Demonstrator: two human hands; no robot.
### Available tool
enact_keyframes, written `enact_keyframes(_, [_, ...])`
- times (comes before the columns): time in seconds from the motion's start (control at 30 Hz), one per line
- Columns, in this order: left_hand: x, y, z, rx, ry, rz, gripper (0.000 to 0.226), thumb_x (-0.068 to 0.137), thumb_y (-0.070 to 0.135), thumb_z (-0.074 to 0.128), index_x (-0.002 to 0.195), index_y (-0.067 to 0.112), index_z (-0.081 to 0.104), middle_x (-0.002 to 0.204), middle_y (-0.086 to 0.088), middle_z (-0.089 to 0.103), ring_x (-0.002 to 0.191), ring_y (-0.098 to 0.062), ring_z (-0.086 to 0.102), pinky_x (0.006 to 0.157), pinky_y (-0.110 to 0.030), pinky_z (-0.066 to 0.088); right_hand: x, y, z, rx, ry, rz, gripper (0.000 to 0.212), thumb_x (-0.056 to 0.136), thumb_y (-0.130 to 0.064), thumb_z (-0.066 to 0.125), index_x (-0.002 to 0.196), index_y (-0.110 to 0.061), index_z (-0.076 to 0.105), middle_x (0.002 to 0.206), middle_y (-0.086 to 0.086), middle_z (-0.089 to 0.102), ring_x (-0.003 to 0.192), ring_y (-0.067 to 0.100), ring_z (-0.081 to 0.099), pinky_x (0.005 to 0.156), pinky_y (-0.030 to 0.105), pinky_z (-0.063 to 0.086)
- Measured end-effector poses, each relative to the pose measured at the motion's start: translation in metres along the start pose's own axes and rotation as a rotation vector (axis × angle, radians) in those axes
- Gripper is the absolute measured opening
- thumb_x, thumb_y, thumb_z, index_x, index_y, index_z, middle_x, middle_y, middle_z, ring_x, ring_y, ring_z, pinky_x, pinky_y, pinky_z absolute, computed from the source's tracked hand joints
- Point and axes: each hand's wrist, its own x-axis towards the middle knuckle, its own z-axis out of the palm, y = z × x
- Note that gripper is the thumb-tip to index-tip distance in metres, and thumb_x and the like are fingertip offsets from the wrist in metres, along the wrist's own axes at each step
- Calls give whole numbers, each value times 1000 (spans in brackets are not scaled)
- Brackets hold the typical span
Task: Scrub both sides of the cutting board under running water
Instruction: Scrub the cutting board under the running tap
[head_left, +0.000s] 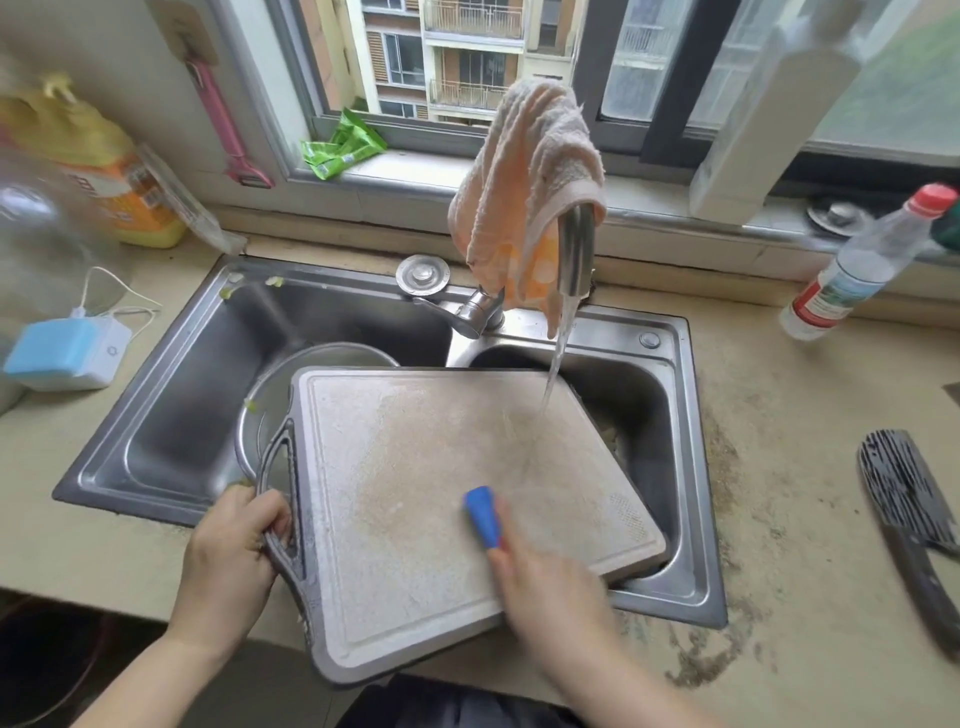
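So the cutting board (441, 499) is lying tilted across the double sink (171, 467), top face up, with water from the faucet (574, 249) hitting its far right part. Left hand (234, 545) is curled round the board's handle (283, 499) to steady it, right hand (540, 577) is gripping a blue-tipped scrubber (483, 517) pressed on the near middle of the board. Looks like we're mid-scrub on the first face. I'd guess the next bit is working across the rest of the surface, then flipping it for the underside
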Motion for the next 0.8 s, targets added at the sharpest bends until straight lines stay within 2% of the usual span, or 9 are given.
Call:
enact_keyframes(0.07, [-3,-3,0,14,-31,-19,41,52,-22,68,58,11,46,62,4,35,54,-21,39,54,-25,29,-3,-13,11,-26,-12,-159,56,95,-56,17,138,-50,-18,89,9,66,79,34,62,60,38,33])
enact_keyframes(0.1, [-5,-4,-1,21,-45,-25,41,52,-21,70,58,11,46,62,4,36,55,-21,40,53,-26,31,4,-1,3,-42,6,-133,54,96,-56,17,139,-50,-15,94,9,67,84,34,62,63,39,35])
enact_keyframes(0.2, [-10,-2,-2,18,-57,-42,39,52,-19,71,59,11,47,62,4,37,56,-21,40,50,-27,32,19,53,-33,-39,-4,151,51,99,-52,17,147,-44,1,110,10,65,99,33,60,80,38,44])
enact_keyframes(0.27, [-11,2,-1,-4,-33,-57,38,55,-20,69,59,11,46,62,3,37,56,-21,40,50,-27,32,14,53,-39,-37,22,233,52,100,-49,18,149,-39,3,111,10,65,101,33,60,82,38,46])
enact_keyframes(0.4, [-7,7,-5,-11,-33,-95,36,59,-18,65,60,12,47,63,2,39,58,-22,40,50,-32,33,-8,-39,-10,7,-66,-166,56,98,-52,21,144,-46,-11,100,11,64,90,35,61,67,38,36])
enact_keyframes(0.5, [-9,11,-10,17,-47,-103,36,60,-15,66,61,15,47,64,3,39,58,-21,41,48,-33,34,-14,-56,-7,13,-114,-364,57,96,-55,23,134,-59,-19,99,14,61,89,37,59,68,40,36])
enact_keyframes(0.57, [-9,13,-11,20,-38,-91,36,60,-13,66,61,18,47,64,3,39,57,-21,40,47,-32,34,-8,-16,-14,-40,-83,-275,55,96,-56,22,132,-62,-18,106,10,63,96,34,60,74,39,42])
enact_keyframes(0.7, [-8,14,-6,29,20,-66,38,64,-10,65,62,21,44,65,4,38,58,-20,39,46,-31,33,-1,90,-37,-18,-3,208,51,99,-51,18,145,-51,-2,111,5,64,102,27,60,79,34,44])
enact_keyframes(0.8, [-8,16,-4,138,98,-57,31,60,-12,71,60,12,51,80,-6,47,74,-26,42,56,-34,36,-17,89,-30,61,-29,208,52,97,-55,20,143,-54,-5,115,-1,65,103,22,61,80,31,44])
